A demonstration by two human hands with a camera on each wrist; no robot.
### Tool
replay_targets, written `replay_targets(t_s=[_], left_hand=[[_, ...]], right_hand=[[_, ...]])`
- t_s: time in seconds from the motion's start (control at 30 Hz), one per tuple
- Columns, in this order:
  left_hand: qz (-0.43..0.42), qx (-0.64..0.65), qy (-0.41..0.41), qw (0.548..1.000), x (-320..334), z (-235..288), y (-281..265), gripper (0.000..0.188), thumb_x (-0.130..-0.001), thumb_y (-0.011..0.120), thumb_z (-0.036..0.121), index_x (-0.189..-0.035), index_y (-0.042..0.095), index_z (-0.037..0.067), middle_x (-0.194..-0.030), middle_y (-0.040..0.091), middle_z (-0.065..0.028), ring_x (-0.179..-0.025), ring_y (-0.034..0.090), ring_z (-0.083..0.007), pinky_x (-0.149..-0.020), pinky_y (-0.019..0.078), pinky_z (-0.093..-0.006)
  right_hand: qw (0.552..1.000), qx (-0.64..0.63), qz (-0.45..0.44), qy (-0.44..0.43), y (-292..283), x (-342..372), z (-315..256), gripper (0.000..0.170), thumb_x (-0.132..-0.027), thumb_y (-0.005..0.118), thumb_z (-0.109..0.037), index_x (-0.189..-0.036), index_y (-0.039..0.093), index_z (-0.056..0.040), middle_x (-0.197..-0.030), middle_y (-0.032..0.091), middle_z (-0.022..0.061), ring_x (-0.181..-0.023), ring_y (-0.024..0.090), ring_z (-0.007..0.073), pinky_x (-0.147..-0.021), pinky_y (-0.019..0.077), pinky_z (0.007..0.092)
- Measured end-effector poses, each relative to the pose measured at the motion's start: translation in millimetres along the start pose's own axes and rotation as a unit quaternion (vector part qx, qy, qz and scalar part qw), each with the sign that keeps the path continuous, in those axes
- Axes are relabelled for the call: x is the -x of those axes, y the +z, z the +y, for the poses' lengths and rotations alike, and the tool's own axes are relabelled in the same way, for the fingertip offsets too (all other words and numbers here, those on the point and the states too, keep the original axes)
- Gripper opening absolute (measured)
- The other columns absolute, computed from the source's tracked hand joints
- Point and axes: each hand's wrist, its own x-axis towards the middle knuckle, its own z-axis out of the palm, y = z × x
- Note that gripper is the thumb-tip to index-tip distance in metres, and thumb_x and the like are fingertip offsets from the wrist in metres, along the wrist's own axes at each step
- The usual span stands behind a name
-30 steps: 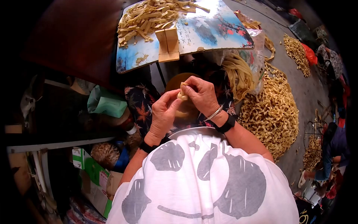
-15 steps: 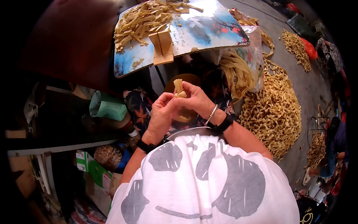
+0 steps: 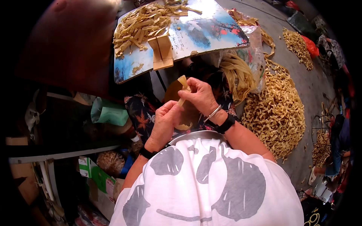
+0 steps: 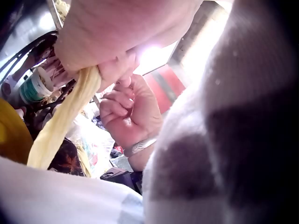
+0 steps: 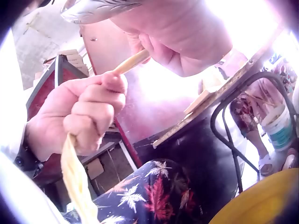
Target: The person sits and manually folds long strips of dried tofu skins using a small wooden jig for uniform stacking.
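Both hands work on one pale yellow strip (image 3: 183, 80), which looks like tofu skin, above the lap. My left hand (image 3: 166, 118) has its fingers curled round the lower part, and a long tail of the strip (image 5: 77, 182) hangs below that fist in the right wrist view. My right hand (image 3: 202, 96) pinches the upper part between thumb and fingers, a short flared end sticking up past them. Between the hands a narrow rolled stretch shows taut in the right wrist view. My right palm hides part of the strip.
Ahead stands a painted board (image 3: 203, 32) bearing a heap of cut strips (image 3: 141, 28) and an L-shaped wooden block (image 3: 162, 52). To the right are a bag of long strips (image 3: 241, 77) and a large pile of knotted pieces (image 3: 275, 113). A yellow basin (image 5: 261, 200) sits below the hands.
My hands were close together round a bunched piece; its flared end then came up above the fingers. Now the left hand has drawn down and left, stretching the strip between them.
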Motion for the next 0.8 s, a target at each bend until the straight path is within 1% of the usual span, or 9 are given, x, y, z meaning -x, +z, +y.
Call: replay_targets(t_s=[0.07, 0.2, 0.3, 0.43, 0.57, 0.63, 0.67, 0.77, 0.8], left_hand=[[-0.019, -0.001, -0.011, 1.0, 3, 6, 1, 0.017, -0.101, 0.055, 0.018, -0.096, 0.059, 0.003, -0.063, 0.037, 0.0087, -0.053, 0.028, -0.0009, -0.048, 0.0232, -0.0176], [-0.005, -0.001, -0.011, 1.0, -2, 6, 2, 0.017, -0.101, 0.055, 0.018, -0.095, 0.06, 0.003, -0.063, 0.036, 0.0089, -0.052, 0.028, -0.001, -0.047, 0.0224, -0.0179], [0.003, -0.02, -0.006, 1.0, -2, 3, -1, 0.016, -0.101, 0.056, 0.017, -0.095, 0.06, 0.003, -0.063, 0.037, 0.0089, -0.052, 0.028, -0.0011, -0.047, 0.0222, -0.0183], [0.009, -0.08, 0.017, 0.997, -3, 8, -2, 0.017, -0.101, 0.056, 0.017, -0.093, 0.062, 0.003, -0.062, 0.038, 0.0089, -0.051, 0.029, -0.0012, -0.047, 0.0224, -0.0188], [0.025, -0.129, 0.017, 0.991, -21, 29, -13, 0.018, -0.1, 0.058, 0.018, -0.091, 0.064, 0.004, -0.062, 0.04, 0.0091, -0.051, 0.031, -0.0011, -0.047, 0.0241, -0.0184], [0.027, -0.235, 0.097, 0.967, -40, 48, -22, 0.019, -0.1, 0.058, 0.019, -0.09, 0.066, 0.004, -0.062, 0.042, 0.0093, -0.052, 0.034, 0.0, -0.047, 0.0266, -0.0178], [0.036, -0.306, 0.153, 0.939, -54, 56, -31, 0.019, -0.099, 0.059, 0.018, -0.09, 0.067, 0.004, -0.063, 0.046, 0.0103, -0.053, 0.038, 0.0004, -0.047, 0.0288, -0.0176], [0.108, -0.489, 0.292, 0.815, -91, 86, -47, 0.014, -0.093, 0.065, 0.013, -0.09, 0.067, 0.0, -0.061, 0.052, -0.0017, -0.054, 0.049, -0.0078, -0.05, 0.0397, -0.026], [0.116, -0.501, 0.309, 0.8, -106, 91, -55, 0.013, -0.092, 0.065, 0.013, -0.09, 0.066, 0.0, -0.062, 0.054, -0.0045, -0.054, 0.051, -0.0104, -0.052, 0.0414, -0.0277]], right_hand=[[1.0, -0.02, 0.008, 0.01, -6, -6, -2, 0.019, -0.08, 0.077, -0.015, -0.086, 0.064, -0.0026, -0.069, 0.058, -0.0038, -0.063, 0.049, 0.0009, -0.055, 0.0408, 0.0193], [0.995, -0.066, -0.028, 0.069, -8, -5, -14, 0.017, -0.085, 0.074, -0.017, -0.089, 0.064, -0.003, -0.072, 0.058, -0.0052, -0.065, 0.049, 0.0016, -0.058, 0.0414, 0.0185], [0.976, -0.161, -0.069, 0.126, -11, -2, -19, 0.018, -0.087, 0.072, -0.019, -0.09, 0.065, -0.0027, -0.073, 0.058, -0.0047, -0.065, 0.049, 0.0023, -0.058, 0.0422, 0.0192], [0.999, 0.031, -0.031, -0.015, -14, -10, -5, 0.021, -0.091, 0.068, -0.024, -0.094, 0.065, -0.0028, -0.07, 0.06, -0.0012, -0.064, 0.051, 0.0038, -0.059, 0.0445, 0.0219], [0.998, 0.052, -0.044, -0.016, -12, -31, -9, 0.024, -0.093, 0.067, -0.026, -0.094, 0.065, -0.0025, -0.069, 0.061, 0.0009, -0.064, 0.054, 0.0056, -0.06, 0.0457, 0.0234], [0.997, 0.049, -0.053, -0.034, -9, -48, -19, 0.025, -0.093, 0.066, -0.027, -0.094, 0.065, -0.0023, -0.069, 0.062, 0.0011, -0.064, 0.056, 0.0062, -0.059, 0.0458, 0.0236], [0.997, 0.049, -0.049, -0.043, -7, -61, -24, 0.027, -0.094, 0.066, -0.029, -0.094, 0.065, -0.0021, -0.069, 0.062, 0.0005, -0.063, 0.057, 0.0068, -0.058, 0.0455, 0.0233], [0.994, 0.086, -0.04, -0.059, 1, -94, -36, 0.022, -0.094, 0.065, -0.023, -0.095, 0.065, -0.0017, -0.069, 0.064, 0.0047, -0.061, 0.06, 0.0089, -0.057, 0.0477, 0.0263], [0.993, 0.098, -0.018, -0.069, 5, -105, -32, 0.02, -0.094, 0.064, -0.021, -0.095, 0.065, -0.0016, -0.07, 0.064, 0.0069, -0.062, 0.061, 0.0123, -0.058, 0.0485, 0.0282]])
